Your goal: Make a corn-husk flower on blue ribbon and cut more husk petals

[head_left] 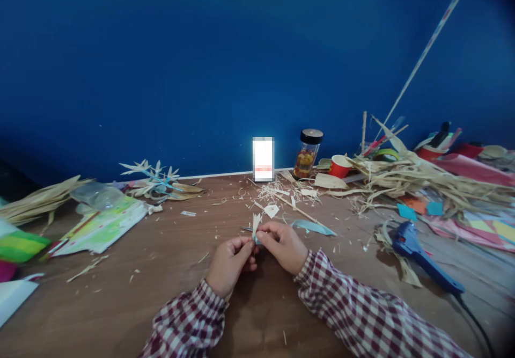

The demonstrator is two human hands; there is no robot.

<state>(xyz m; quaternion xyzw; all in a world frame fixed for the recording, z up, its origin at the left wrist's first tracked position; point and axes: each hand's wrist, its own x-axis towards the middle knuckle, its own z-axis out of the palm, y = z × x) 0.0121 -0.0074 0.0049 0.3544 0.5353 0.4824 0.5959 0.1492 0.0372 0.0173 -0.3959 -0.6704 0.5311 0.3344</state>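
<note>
My left hand (pixel 231 261) and my right hand (pixel 284 246) meet low over the brown table (pixel 169 288), fingers pinched together on a small pale straw piece (pixel 256 223) with a bit of light blue at its base. The piece sticks up between the fingertips. Both arms wear red and white checked sleeves. A light blue strip (pixel 313 227) lies on the table just right of my right hand, beside a thin stick (pixel 295 209).
A blue glue gun (pixel 418 253) with its cord lies at right. Dry straw (pixel 418 183), a red cup (pixel 340 166), a jar (pixel 308 154) and coloured paper crowd the back right. A straw-and-blue flower shape (pixel 155 182), a printed packet (pixel 102 226) and straw lie at left.
</note>
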